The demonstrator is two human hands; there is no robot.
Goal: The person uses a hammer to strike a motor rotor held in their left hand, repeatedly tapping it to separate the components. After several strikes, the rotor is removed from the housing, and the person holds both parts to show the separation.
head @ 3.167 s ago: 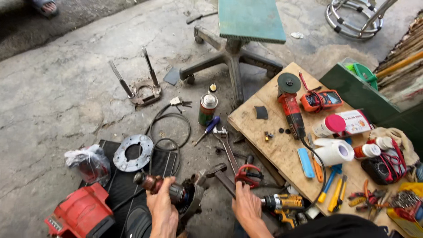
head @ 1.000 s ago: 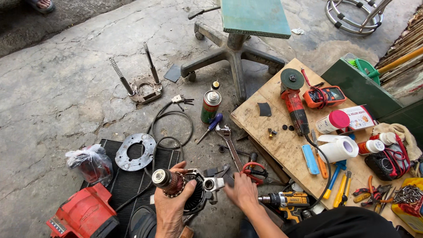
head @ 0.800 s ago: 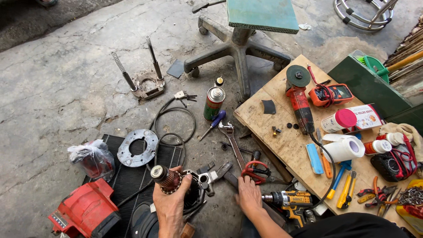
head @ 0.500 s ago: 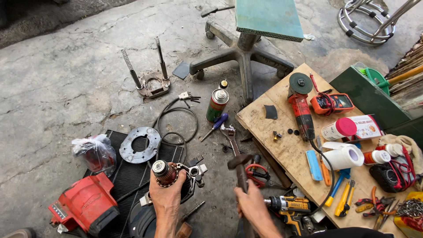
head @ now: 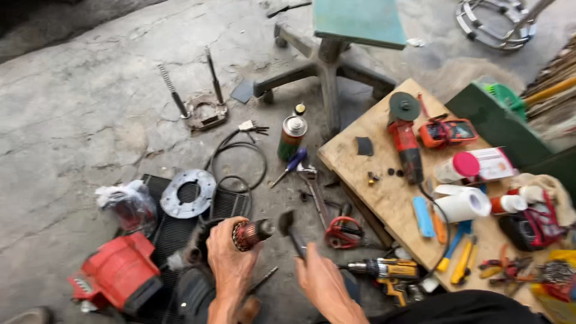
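At lower centre, the left hand (head: 231,264) grips a motor armature (head: 249,233); the right hand (head: 324,282) grips a hammer (head: 291,231) at its end, seemingly tapping.

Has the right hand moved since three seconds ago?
Yes. The right hand left the drill and now swings a hammer toward the armature.

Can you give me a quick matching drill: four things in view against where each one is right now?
Things:
1. motor armature
2. hammer
3. angle grinder
4. spray can

Places:
A. standing on the concrete floor
B. lying on the wooden board
C. in the left hand
D. in the right hand

Pairs: 1-C, 2-D, 3-B, 4-A
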